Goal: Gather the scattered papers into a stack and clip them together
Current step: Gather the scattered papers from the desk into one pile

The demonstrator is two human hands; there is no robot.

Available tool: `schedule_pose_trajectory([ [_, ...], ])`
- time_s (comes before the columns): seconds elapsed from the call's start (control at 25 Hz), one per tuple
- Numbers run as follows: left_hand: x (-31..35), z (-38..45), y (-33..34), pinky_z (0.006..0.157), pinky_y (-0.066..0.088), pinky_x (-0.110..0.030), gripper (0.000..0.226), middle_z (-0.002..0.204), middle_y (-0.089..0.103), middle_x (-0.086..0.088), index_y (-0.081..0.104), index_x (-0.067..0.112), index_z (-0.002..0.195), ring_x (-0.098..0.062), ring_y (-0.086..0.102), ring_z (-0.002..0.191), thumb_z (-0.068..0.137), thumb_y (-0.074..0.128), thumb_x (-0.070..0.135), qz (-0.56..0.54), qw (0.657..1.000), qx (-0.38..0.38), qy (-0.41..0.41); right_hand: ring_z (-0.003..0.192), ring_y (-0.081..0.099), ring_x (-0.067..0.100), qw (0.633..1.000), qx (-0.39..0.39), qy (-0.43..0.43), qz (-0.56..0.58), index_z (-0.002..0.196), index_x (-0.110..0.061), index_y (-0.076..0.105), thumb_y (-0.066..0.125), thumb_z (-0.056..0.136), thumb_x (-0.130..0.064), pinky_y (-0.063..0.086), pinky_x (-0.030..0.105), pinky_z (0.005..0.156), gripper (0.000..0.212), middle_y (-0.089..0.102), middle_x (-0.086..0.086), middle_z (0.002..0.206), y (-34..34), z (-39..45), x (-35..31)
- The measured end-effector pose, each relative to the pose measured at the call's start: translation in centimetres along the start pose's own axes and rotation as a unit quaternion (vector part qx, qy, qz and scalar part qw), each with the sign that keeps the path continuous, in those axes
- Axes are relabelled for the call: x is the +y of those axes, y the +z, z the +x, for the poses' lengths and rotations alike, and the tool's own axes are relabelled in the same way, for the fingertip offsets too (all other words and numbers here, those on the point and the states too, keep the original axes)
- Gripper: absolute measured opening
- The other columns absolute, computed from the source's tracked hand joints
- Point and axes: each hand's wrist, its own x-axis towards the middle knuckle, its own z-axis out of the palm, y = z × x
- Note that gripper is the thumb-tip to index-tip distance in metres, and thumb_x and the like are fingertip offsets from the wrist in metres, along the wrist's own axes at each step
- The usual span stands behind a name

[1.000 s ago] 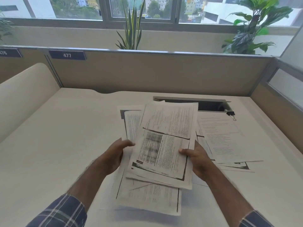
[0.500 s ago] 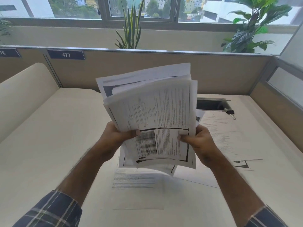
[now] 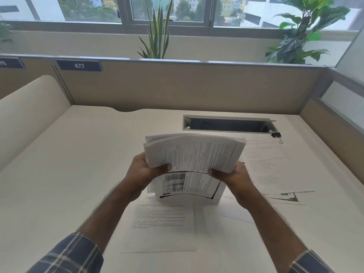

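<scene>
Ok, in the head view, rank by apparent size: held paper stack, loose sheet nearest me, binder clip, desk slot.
1. Loose sheet, though nearness to the camera enlarges it.
2. Held paper stack, similar, so unsure.
3. Desk slot.
4. Binder clip, clearly smallest.

Printed paper stack [image 3: 195, 154] upright, bowed; loose sheets [image 3: 264, 166] flat; black binder clip [image 3: 276, 134] beside.

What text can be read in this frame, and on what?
"477": white digits on the dark plate on the partition.
Second plate at far left: cut off, unreadable.
Stack held in both hands: print too small and blurred.
Loose sheets on the desk: print too small.
</scene>
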Motion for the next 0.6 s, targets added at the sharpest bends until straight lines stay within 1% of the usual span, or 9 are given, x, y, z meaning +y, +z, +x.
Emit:
schedule_pose_trajectory([
  [0.08,-0.6,-0.4,0.6,0.089,0.059,-0.043,0.032,0.109,0.076,-0.008,0.077,0.027,0.101,-0.029,0.069,0.107,0.071,0.082,0.019,-0.002,1.0,0.004,-0.006,0.097,0.069,0.029,1.0,0.008,-0.02,0.005,0.095,-0.021,0.072,0.074,0.08,0.0,0.06,0.03,0.07,0.026,0.075,0.001,0.094,0.6,-0.4,0.0],
  [0.12,-0.6,-0.5,1.0,0.09,0.058,-0.044,0.029,0.11,0.076,-0.009,0.077,0.027,0.101,-0.03,0.069,0.108,0.074,0.079,0.016,-0.011,1.0,0.004,-0.005,0.094,0.07,0.029,0.999,0.015,-0.035,0.012,0.092,-0.021,0.073,0.073,0.082,-0.001,0.06,0.03,0.068,0.022,0.076,0.001,0.092,0.8,-0.6,-0.1],
  [0.2,-0.4,-0.7,1.6,0.088,0.059,-0.044,0.027,0.111,0.076,-0.011,0.077,0.02,0.103,-0.029,0.071,0.105,0.078,0.074,0.011,-0.046,0.999,0.005,0.002,0.089,0.073,0.027,0.998,0.026,-0.059,0.02,0.092,-0.019,0.074,0.072,0.084,-0.002,0.062,0.034,0.068,0.019,0.076,0.003,0.091,1.2,-0.7,-0.4],
  [0.28,-0.4,-0.8,1.4,0.085,0.061,-0.042,0.027,0.11,0.076,-0.012,0.076,0.015,0.105,-0.028,0.072,0.102,0.079,0.073,0.009,-0.069,0.997,0.022,-0.001,0.086,0.074,0.022,0.997,0.034,-0.068,0.02,0.093,-0.019,0.074,0.073,0.083,-0.002,0.062,0.033,0.069,0.02,0.076,0.001,0.092,1.4,-0.6,-0.2],
  [0.36,-1.3,-1.1,0.9,0.086,0.06,-0.043,0.031,0.11,0.076,-0.011,0.075,0.014,0.108,-0.028,0.072,0.103,0.077,0.077,0.014,-0.046,0.998,0.024,-0.019,0.089,0.073,0.018,0.999,0.023,-0.049,0.004,0.095,-0.02,0.073,0.073,0.083,-0.003,0.061,0.028,0.07,0.022,0.077,-0.001,0.094,1.6,-0.7,0.8],
  [0.48,-4.3,-2.4,0.7,0.088,0.059,-0.04,0.041,0.11,0.077,-0.005,0.075,0.019,0.109,-0.027,0.071,0.107,0.071,0.087,0.029,0.016,0.995,0.035,-0.089,0.089,0.073,0.006,1.0,0.004,0.003,-0.01,0.093,-0.028,0.072,0.071,0.084,-0.002,0.057,0.018,0.07,0.027,0.078,-0.012,0.09,2.1,-1.4,3.0],
  [0.52,-5.0,-2.9,1.0,0.089,0.059,-0.038,0.041,0.109,0.077,-0.003,0.075,0.02,0.109,-0.026,0.071,0.107,0.071,0.086,0.03,0.023,0.993,0.045,-0.105,0.089,0.073,0.005,1.0,0.006,0.013,-0.008,0.093,-0.029,0.072,0.071,0.085,-0.002,0.057,0.018,0.07,0.028,0.078,-0.014,0.09,2.2,-1.6,3.5],
  [0.6,-5.8,-3.7,1.5,0.089,0.059,-0.038,0.036,0.107,0.078,0.0,0.075,0.023,0.108,-0.022,0.072,0.105,0.073,0.081,0.031,0.032,0.991,0.069,-0.112,0.092,0.073,0.011,1.0,0.015,0.015,-0.006,0.094,-0.027,0.073,0.07,0.085,-0.002,0.06,0.025,0.075,0.026,0.079,-0.009,0.094,2.3,-1.8,4.0],
])
